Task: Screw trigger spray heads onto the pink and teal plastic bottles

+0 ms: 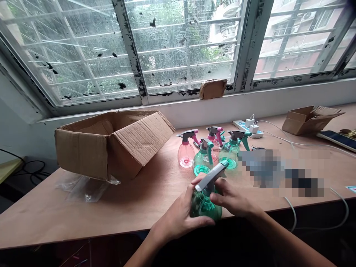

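A green see-through spray bottle (207, 208) is held between my two hands at the table's front edge, its grey and white spray head (213, 176) tilted up to the right. My left hand (180, 213) wraps round the bottle's body from the left. At the neck, the fingers of my right hand (232, 196) close on the grey collar from the right. Just behind stand two more green spray bottles (201, 159) and two pink spray bottles (185, 154), all upright and close together.
An open cardboard box (80, 154) stands at the left, with clear plastic bags (87, 189) under it. Behind are a power strip (241, 126) with white plugs and a smaller open box (299, 120). A tablet-like device (339, 139) lies far right. Part of the table is blurred out.
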Demonstrator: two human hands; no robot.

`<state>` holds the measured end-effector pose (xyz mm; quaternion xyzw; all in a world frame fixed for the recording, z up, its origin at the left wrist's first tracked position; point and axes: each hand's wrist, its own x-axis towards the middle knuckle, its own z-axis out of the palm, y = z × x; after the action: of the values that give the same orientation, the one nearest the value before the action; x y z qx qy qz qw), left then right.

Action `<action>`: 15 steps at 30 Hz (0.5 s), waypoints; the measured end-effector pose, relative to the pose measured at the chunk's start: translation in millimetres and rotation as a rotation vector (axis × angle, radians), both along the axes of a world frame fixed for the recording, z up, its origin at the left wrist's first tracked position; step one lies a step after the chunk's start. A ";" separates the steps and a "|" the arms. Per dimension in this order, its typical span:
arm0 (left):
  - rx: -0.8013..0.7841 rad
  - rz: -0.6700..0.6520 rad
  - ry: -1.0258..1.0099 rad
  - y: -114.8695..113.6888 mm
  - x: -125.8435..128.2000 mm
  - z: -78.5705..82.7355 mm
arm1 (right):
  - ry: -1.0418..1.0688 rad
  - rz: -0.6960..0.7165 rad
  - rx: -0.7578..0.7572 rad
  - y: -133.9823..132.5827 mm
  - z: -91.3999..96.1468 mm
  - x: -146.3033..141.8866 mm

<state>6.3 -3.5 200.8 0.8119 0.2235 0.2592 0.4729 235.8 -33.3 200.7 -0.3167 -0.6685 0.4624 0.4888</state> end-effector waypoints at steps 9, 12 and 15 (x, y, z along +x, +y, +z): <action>-0.040 -0.149 0.013 3.2 0.8 8.5 | 0.012 0.138 0.014 0.9 5.4 5.1; -0.106 -0.027 0.032 0.9 -3.1 3.7 | 0.077 -0.043 -0.058 -2.2 -1.6 -1.5; -0.310 -0.059 -0.158 -11.2 -4.5 0.9 | 0.231 -0.159 -0.069 -9.0 -3.9 -5.3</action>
<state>1.8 -14.7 201.7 0.7125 0.1991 0.2704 0.6161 230.6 -42.4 196.8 -0.3297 -0.5643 0.4784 0.5865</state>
